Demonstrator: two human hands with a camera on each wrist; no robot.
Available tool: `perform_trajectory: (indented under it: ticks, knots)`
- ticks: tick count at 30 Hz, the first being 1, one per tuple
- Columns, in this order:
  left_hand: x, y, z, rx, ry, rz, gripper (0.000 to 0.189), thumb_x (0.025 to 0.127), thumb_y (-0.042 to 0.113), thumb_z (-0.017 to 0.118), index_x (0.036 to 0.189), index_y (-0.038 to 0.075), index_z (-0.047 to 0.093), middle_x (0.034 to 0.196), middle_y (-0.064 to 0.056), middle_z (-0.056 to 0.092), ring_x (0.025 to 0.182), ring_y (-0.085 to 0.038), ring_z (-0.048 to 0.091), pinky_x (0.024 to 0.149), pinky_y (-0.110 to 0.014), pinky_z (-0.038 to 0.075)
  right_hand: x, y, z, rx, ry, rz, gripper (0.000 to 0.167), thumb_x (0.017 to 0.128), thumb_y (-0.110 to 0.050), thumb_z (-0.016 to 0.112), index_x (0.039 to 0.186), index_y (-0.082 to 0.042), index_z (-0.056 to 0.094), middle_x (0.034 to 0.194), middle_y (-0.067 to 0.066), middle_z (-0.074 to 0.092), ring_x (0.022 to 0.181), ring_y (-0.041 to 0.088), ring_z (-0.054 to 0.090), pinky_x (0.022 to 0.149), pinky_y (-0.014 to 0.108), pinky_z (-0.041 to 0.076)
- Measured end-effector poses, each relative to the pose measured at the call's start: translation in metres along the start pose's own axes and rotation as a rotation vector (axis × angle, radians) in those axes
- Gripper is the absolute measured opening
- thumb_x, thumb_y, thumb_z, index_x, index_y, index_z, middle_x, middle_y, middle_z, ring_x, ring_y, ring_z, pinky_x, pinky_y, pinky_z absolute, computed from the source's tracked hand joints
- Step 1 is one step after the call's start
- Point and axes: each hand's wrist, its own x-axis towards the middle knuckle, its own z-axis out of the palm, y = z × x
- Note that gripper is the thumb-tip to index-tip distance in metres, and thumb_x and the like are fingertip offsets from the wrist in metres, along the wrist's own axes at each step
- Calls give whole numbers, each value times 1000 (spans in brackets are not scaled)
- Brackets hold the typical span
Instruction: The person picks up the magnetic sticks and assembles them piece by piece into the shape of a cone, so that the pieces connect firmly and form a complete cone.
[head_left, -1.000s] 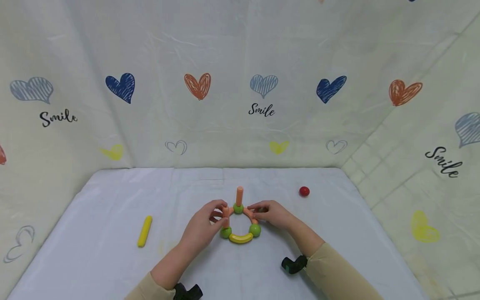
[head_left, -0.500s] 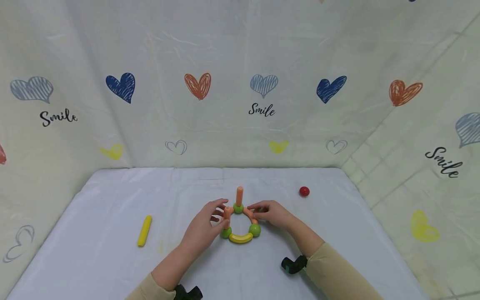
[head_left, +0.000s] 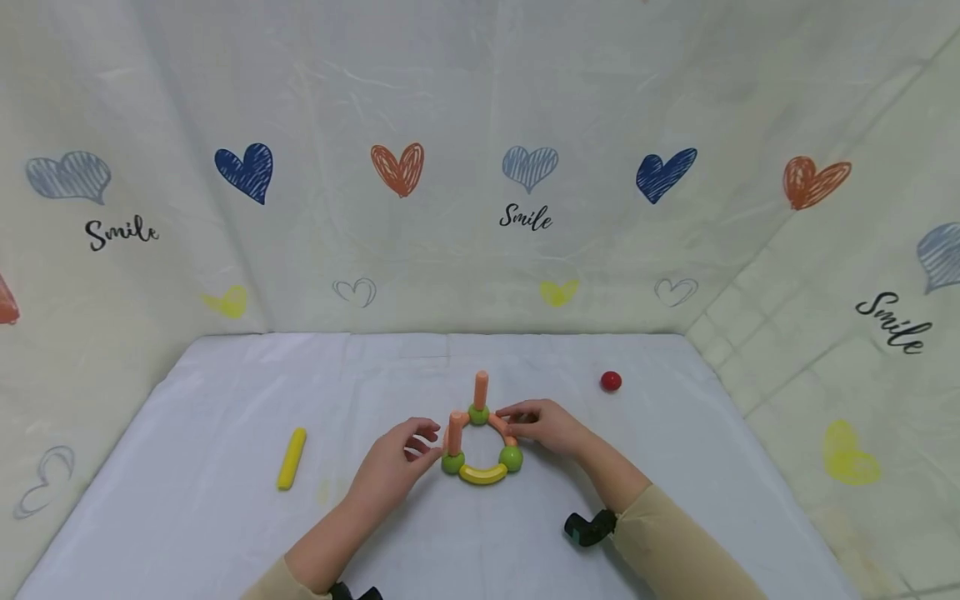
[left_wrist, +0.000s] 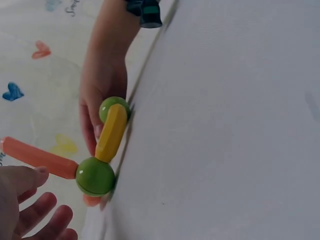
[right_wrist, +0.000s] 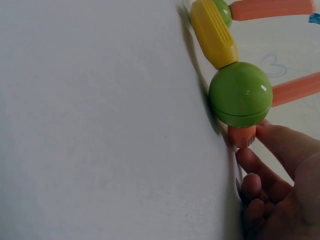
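Observation:
A ring of toy rods and balls lies on the table: a yellow curved rod (head_left: 483, 475) in front, orange curved rods at the sides, and green balls at the joints. One upright orange rod (head_left: 455, 433) stands on the left green ball (head_left: 452, 463), another orange rod (head_left: 481, 390) on the back green ball (head_left: 478, 414). My left hand (head_left: 397, 458) is just left of the nearer upright rod, fingers loosely bent and holding nothing. With thumb and fingers my right hand (head_left: 551, 427) pinches the right orange curved rod (right_wrist: 242, 136), beside the right green ball (head_left: 511, 458).
A yellow straight rod (head_left: 292, 458) lies on the left side of the white-covered table (head_left: 187, 517). Towards the back right sits a red ball (head_left: 611, 381). A patterned cloth (head_left: 450, 100) hangs behind the table.
My left hand has let go of the left upright orange rod and drawn back to the left. The rod stays standing. My right hand holds its place on the ring.

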Motion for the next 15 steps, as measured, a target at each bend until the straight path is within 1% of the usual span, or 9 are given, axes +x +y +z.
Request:
perform_trajectory:
  ticks: [3, 6, 8, 11, 15]
  knots:
    - [-2, -4, 1, 15, -40, -30, 30, 90, 25, 74, 118, 17, 66, 102, 7, 66, 86, -8, 62, 77, -33, 51, 0, 0, -2, 6, -7, -10, 32, 92, -28, 72, 123, -20, 72, 103, -1, 65, 88, 18, 56, 77, 33, 47]
    - [-2, -5, 4, 42, -82, -37, 31, 88, 23, 75, 117, 16, 66, 99, 7, 66, 83, -8, 61, 75, -32, 50, -1, 0, -3, 3, -17, -11, 31, 92, -29, 71, 122, -21, 72, 105, -1, 64, 90, 18, 55, 78, 34, 47]
    - [-2, -6, 6, 76, -103, -38, 31, 88, 23, 76, 116, 16, 66, 95, 9, 65, 80, -7, 60, 72, -31, 48, -1, 0, -3, 5, -22, -10, 30, 93, -29, 71, 122, -21, 72, 107, -1, 64, 90, 18, 55, 78, 34, 46]
    - [-1, -6, 10, 122, -113, -32, 31, 86, 24, 77, 114, 18, 66, 91, 11, 64, 76, -7, 58, 67, -30, 47, -2, 0, -2, 2, -29, -14, 28, 94, -27, 69, 121, -21, 72, 108, -2, 64, 91, 18, 55, 78, 33, 46]
    - [1, -7, 14, 158, -106, -24, 30, 85, 25, 78, 111, 19, 66, 86, 12, 62, 74, -8, 55, 65, -30, 45, -2, 0, -1, -3, -40, -25, 27, 95, -26, 68, 121, -22, 72, 108, -2, 64, 91, 18, 55, 79, 32, 46]
